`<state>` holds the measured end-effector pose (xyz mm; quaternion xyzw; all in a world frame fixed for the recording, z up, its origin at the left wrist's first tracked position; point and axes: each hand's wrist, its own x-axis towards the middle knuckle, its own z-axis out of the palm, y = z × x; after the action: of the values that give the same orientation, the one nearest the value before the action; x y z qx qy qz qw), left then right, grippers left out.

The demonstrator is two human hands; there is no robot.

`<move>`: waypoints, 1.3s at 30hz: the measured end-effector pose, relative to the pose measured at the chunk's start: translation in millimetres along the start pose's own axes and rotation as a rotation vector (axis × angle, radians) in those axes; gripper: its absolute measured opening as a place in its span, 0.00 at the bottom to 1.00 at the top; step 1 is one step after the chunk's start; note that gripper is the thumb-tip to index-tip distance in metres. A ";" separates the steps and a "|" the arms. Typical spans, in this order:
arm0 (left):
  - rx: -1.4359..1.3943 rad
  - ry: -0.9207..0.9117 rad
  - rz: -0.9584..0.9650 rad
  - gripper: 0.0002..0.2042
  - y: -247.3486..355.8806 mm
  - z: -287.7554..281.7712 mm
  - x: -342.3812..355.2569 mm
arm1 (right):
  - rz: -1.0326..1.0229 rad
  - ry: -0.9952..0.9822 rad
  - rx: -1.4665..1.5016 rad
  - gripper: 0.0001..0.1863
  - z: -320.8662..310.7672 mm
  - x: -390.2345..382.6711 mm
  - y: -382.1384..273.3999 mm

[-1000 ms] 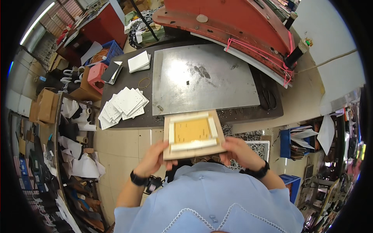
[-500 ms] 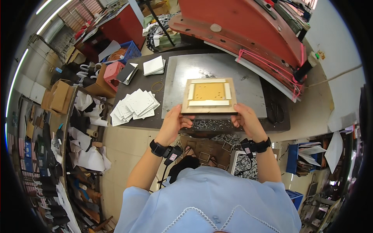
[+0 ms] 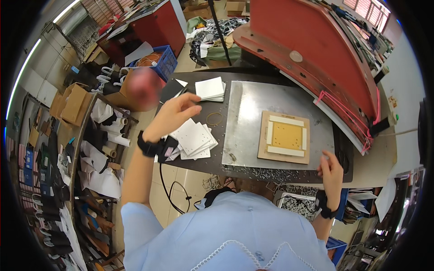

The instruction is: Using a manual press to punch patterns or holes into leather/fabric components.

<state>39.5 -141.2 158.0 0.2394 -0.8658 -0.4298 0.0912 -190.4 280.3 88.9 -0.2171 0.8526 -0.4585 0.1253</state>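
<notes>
My left hand [image 3: 178,113] reaches over the left side of the worktable, fingers loosely stretched and holding nothing. Just beyond its fingertips lies a small stack of plain white cards [image 3: 209,88]; a dark-covered stack [image 3: 172,91] sits partly behind the hand. Below it, white cards punched with small holes [image 3: 190,137] are fanned in a loose pile. On the grey metal plate [image 3: 244,113] rests a square wooden cutting die [image 3: 261,140] with pale strips around a yellow centre. My right hand [image 3: 332,174], empty with fingers slightly bent apart, hovers off the die's near right corner.
A large red press arm [image 3: 312,40] slants over the table's back right, with a pink cord [image 3: 346,113] along it. A thin ring [image 3: 214,119] lies beside the plate. Small dark scraps line the front edge. At far left stand a blue crate [image 3: 165,63] and cardboard box [image 3: 74,106].
Both hands have let go of the wooden die, which now lies on the metal plate. My left hand has moved left toward the white cards; the right has drawn back rightward. The view has shifted.
</notes>
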 end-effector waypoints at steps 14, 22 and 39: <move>0.730 0.219 -0.144 0.39 -195.0 -65.9 87.2 | 0.072 -0.114 0.085 0.13 69.6 -18.7 -39.7; 0.543 0.301 -0.111 0.38 -204.8 -60.7 77.5 | 0.023 -0.176 0.073 0.11 96.6 -1.2 -67.4; 0.430 0.694 -0.128 0.16 -186.1 -72.3 79.9 | -0.049 -0.150 0.063 0.11 79.4 13.5 -50.5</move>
<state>59.0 -327.3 51.9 0.4371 -0.8371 -0.1379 0.2985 -156.6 191.5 87.4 -0.2672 0.8204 -0.4707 0.1843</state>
